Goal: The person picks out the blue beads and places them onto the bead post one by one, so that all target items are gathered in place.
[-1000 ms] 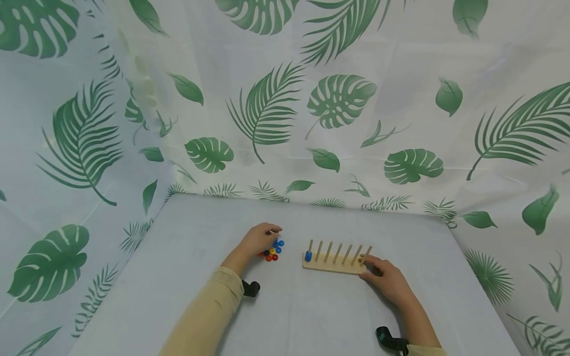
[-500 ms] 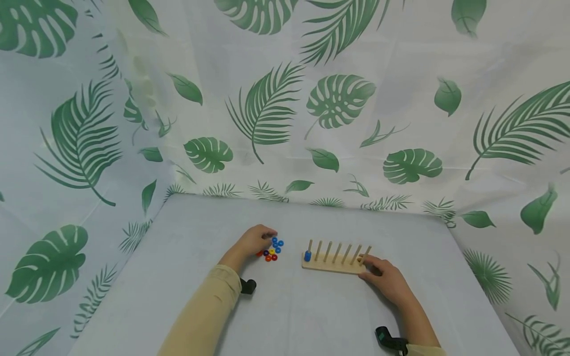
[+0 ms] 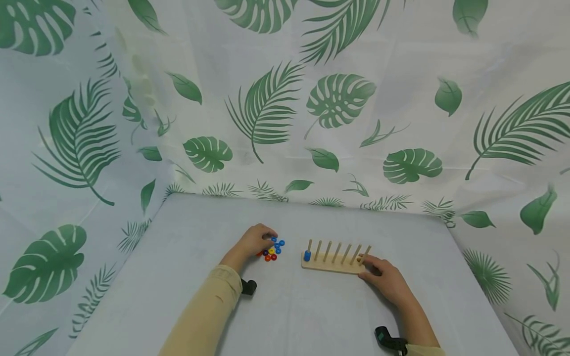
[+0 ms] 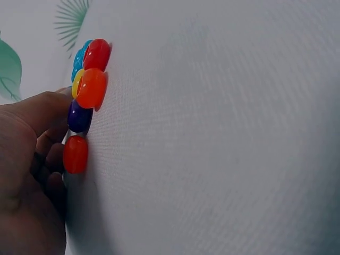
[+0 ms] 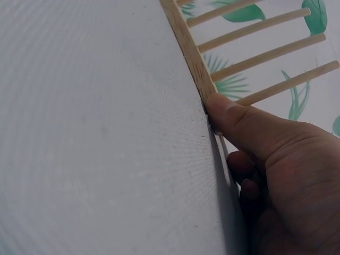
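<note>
My left hand point(image 3: 253, 241) bends over a small cluster of coloured ring beads, thumb and forefinger tips around a blue bead point(image 3: 273, 239) at the far side. Other blue beads, a yellow bead point(image 3: 271, 251), a dark purple bead point(image 4: 80, 116), and red and orange beads lie close by. In the left wrist view the thumb disappears behind the orange bead point(image 4: 92, 88). My right hand point(image 3: 388, 280) grips the right end of a wooden peg board point(image 3: 331, 266), thumb on the near edge. Blue beads point(image 3: 307, 255) sit on its leftmost upright peg; the other pegs are bare.
Everything stands on a white-covered table point(image 3: 285, 306). A leaf-printed curtain point(image 3: 285, 113) rises behind and along both sides. Black wrist devices point(image 3: 389, 340) are strapped on both arms.
My left hand has drawn back slightly left and toward me, uncovering more blue beads. The right hand keeps its grip on the peg board, which stays in place.
</note>
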Tool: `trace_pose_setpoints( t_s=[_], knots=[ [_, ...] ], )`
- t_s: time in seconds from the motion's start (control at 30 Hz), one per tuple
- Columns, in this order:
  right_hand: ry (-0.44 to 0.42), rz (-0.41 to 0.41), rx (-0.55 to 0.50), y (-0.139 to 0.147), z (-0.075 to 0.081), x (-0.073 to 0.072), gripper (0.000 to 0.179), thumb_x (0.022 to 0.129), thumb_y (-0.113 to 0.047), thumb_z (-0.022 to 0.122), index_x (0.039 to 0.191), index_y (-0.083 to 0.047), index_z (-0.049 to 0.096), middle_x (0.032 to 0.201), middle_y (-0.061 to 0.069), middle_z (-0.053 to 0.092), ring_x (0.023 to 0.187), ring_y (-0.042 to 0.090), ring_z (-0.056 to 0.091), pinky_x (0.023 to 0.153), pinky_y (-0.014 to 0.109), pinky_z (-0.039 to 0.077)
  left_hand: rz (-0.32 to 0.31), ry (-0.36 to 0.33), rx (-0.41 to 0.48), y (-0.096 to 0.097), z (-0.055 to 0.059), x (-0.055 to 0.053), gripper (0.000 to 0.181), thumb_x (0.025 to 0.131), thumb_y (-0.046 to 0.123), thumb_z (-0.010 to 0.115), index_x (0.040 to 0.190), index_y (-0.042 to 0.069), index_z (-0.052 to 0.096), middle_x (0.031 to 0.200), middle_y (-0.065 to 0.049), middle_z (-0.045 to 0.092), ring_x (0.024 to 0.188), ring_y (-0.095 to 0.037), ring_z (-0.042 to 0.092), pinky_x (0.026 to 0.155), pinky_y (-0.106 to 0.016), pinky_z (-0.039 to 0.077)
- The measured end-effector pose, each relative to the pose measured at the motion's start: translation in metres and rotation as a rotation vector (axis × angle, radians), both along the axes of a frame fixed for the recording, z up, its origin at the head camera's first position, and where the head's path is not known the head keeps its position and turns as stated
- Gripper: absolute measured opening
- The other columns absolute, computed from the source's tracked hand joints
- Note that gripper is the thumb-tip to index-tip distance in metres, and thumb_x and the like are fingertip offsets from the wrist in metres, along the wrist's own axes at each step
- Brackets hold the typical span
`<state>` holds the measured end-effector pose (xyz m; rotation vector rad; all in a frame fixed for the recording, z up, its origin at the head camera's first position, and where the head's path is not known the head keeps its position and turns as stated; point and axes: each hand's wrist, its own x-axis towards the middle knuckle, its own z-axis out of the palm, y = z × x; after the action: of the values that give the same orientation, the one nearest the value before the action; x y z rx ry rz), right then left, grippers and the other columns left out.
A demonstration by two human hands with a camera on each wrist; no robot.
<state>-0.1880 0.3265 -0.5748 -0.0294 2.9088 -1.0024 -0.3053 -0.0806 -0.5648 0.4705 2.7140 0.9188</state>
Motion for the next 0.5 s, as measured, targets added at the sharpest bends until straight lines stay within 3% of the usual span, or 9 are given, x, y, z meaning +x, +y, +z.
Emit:
trace_pose_setpoints(
  t_s=[0.5],
  knots=[
    [0.004,-0.001,0.007,0.0006,-0.0008,0.0000,0.059,0.086,-0.046,0.072,0.134,-0.014,0.061,0.142,0.018,0.055,0.128,0.041,0.053,0.104,0.057,0.043,0.031,-0.013,0.015,-0.0023,0.0006,0.0030,0.025,0.094,0.026,0.067,0.119,0.020,0.069,0.124,-0.003,0.062,0.120,-0.022,0.055,0.108,-0.044,0.042]
  ],
)
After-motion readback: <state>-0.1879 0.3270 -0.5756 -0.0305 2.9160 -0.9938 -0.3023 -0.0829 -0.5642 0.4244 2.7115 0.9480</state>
